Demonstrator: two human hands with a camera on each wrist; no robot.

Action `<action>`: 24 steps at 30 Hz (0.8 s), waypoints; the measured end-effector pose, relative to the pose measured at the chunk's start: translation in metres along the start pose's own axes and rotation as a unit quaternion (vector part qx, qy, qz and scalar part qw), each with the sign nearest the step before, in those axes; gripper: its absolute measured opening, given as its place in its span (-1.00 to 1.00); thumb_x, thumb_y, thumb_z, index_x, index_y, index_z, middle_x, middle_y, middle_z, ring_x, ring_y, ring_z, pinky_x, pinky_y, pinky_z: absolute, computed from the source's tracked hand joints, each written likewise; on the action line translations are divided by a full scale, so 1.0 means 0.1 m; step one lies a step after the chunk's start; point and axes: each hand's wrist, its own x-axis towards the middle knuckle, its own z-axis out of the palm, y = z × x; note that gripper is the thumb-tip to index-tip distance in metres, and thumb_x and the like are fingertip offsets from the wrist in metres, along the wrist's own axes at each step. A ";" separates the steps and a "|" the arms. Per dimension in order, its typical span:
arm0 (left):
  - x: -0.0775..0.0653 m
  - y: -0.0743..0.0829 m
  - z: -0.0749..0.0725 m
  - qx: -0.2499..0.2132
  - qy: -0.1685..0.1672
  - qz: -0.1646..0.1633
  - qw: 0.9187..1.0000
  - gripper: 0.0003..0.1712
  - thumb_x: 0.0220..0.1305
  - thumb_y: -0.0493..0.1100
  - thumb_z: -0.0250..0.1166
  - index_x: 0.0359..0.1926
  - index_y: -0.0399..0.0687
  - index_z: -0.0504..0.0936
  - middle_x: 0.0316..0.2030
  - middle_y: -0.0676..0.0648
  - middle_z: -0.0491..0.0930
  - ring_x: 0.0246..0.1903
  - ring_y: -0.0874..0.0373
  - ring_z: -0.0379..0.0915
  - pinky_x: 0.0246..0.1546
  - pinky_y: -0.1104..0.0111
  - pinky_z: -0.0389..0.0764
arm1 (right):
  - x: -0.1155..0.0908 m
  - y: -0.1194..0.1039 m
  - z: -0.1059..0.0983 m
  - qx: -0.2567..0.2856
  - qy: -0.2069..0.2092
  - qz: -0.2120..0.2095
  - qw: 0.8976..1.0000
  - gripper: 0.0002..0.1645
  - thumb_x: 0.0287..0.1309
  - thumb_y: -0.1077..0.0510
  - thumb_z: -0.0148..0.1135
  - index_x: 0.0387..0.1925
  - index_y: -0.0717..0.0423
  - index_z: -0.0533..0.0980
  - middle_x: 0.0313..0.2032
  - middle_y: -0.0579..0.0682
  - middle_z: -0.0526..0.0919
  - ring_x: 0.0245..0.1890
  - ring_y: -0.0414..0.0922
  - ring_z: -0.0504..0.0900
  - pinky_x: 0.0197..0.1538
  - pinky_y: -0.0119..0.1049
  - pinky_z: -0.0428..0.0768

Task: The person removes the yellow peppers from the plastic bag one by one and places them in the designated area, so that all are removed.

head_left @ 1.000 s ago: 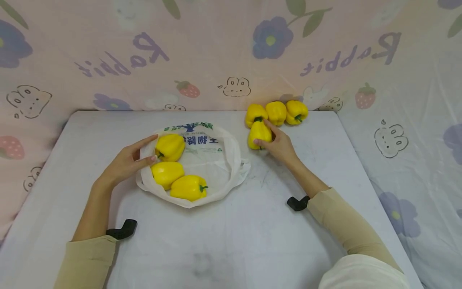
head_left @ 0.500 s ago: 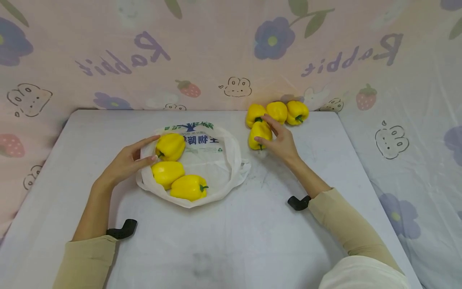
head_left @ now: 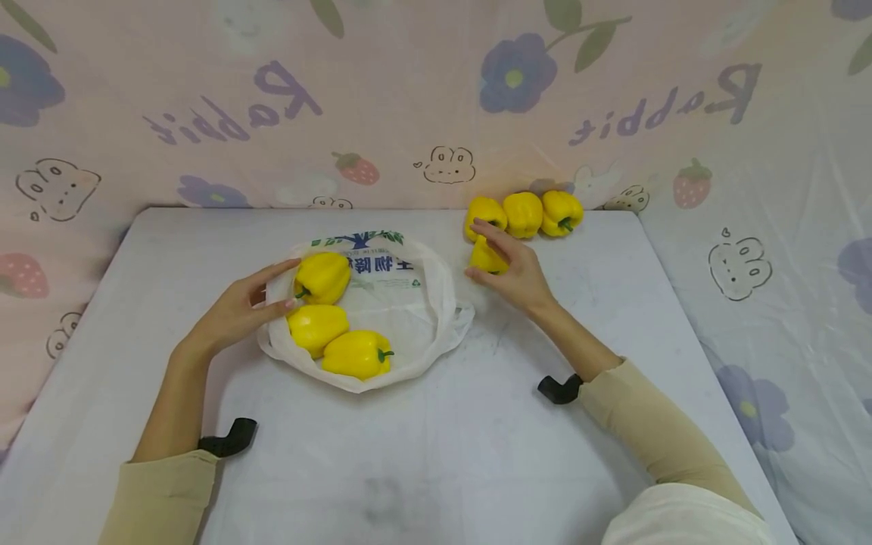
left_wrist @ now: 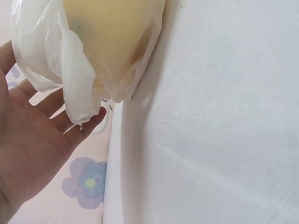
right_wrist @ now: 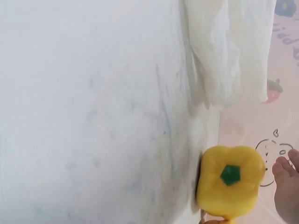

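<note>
Glossy yellow bell pepper with green stem [head_left: 490,258] on the white table [head_left: 477,446], below the right hand [head_left: 521,277].
Right thumb and fingers spread loosely over it, gripping nothing visibly; likely spaced to fit its width. Three matching yellow peppers in a row [head_left: 523,215] just behind. White thin-plastic bag [head_left: 444,291] holds three yellow peppers [head_left: 361,355]; left hand [head_left: 233,309], fingers relaxed, touches its side, perhaps steadying the wide mouth.

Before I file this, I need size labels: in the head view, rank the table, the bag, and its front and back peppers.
Largest to smallest:
1. Table
2. Bag
3. Front pepper and back pepper: too alike to rank.
</note>
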 end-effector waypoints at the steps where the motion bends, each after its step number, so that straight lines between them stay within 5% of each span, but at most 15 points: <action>1: -0.01 0.00 0.00 -0.002 -0.001 -0.001 1.000 -0.20 0.37 0.00 0.28 0.54 0.15 0.16 0.52 -0.23 0.02 0.41 -0.42 0.01 0.28 -0.35 0.15 | 0.00 -0.02 0.01 0.003 -0.006 -0.004 1.000 -0.25 0.03 0.44 0.43 0.29 0.44 0.37 0.34 0.27 0.39 0.38 0.08 0.33 0.41 0.05 0.29; 13: -0.10 0.00 0.01 -0.008 -0.003 0.001 1.000 -0.19 0.38 0.02 0.27 0.55 0.17 0.13 0.53 -0.22 0.02 0.40 -0.44 0.03 0.26 -0.38 0.16 | -0.02 -0.14 0.21 0.057 -0.089 -0.027 0.994 -0.24 0.03 0.48 0.40 0.30 0.43 0.36 0.38 0.30 0.31 0.40 0.09 0.30 0.40 0.05 0.30; 24: -0.20 -0.01 -0.02 -0.009 0.019 0.017 1.000 -0.19 0.35 -0.05 0.32 0.54 0.15 0.17 0.51 -0.21 0.08 0.38 -0.45 0.07 0.22 -0.39 0.19 | -0.02 -0.24 0.42 0.078 -0.130 -0.088 0.984 -0.32 -0.01 0.53 0.39 0.20 0.50 0.40 0.25 0.38 0.44 0.27 0.18 0.44 0.30 0.13 0.41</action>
